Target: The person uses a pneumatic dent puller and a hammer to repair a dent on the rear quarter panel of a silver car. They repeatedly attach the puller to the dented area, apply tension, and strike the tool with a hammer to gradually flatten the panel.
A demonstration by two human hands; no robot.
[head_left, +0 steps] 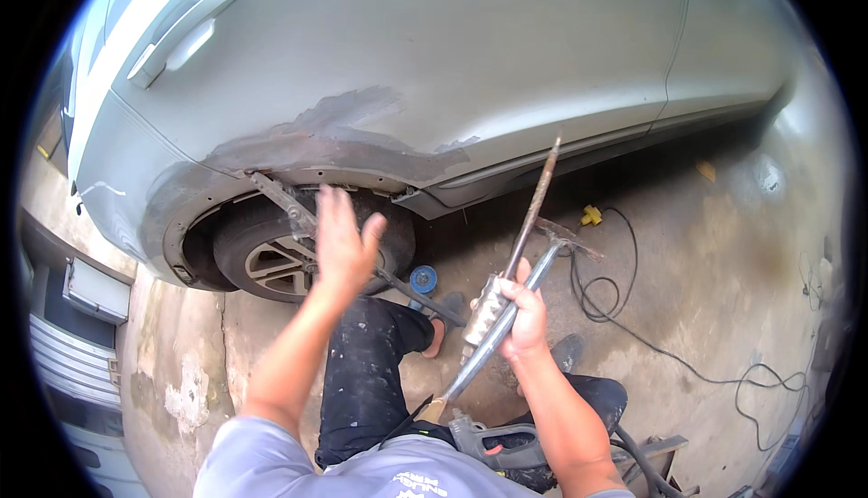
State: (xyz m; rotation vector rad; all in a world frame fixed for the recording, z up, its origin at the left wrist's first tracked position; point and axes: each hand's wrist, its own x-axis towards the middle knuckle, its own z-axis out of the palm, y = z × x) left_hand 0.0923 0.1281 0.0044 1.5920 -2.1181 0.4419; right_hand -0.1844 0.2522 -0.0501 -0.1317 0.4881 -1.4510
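Observation:
My left hand (342, 243) is raised in front of the rear wheel (289, 258), fingers stretched out and thumb apart, holding nothing. Behind it, a metal bar tool (285, 204) reaches from the wheel arch lip down past the tyre; whether my palm touches it I cannot tell. My right hand (524, 317) is closed round two tools together. One is a long pointed rod with a thick silver sleeve, like a slide hammer (493, 308). The other is a chrome-shafted hammer (540, 274) with a long, rusty cross head. Bare, scraped patches (334, 132) mark the car panel above the arch.
A grey gun-shaped tool (502, 444) lies across my lap. Black cable (669, 353) loops over the concrete floor on the right, near a yellow plug (591, 216). A blue round object (422, 279) stands by my foot. The car door (497, 37) fills the far side.

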